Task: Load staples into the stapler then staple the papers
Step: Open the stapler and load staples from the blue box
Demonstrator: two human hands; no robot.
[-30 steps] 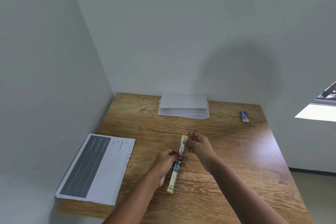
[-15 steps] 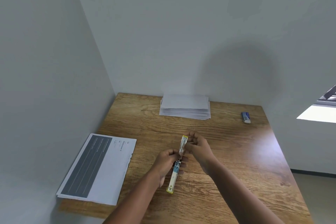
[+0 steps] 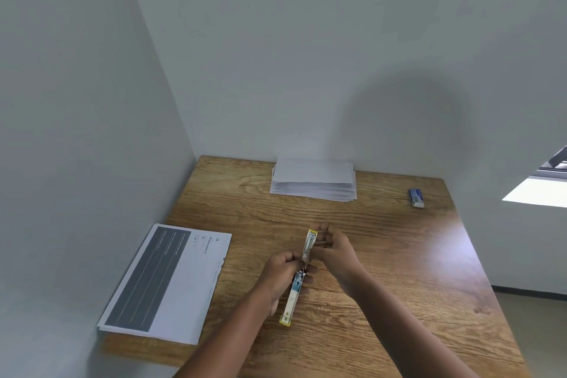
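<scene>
Near the wooden table's front edge, our left hand grips the opened yellow-edged metal stapler while our right hand pinches its raised half, and a misaligned staple strip could jam, we judge.

One wooden counter carries two lots of paper: one stack of plain white sheets and one pile of printed sheets with a dark grey panel. There is one small blue-and-white box, one yellow-edged opened stapler, and two bare hands.
</scene>
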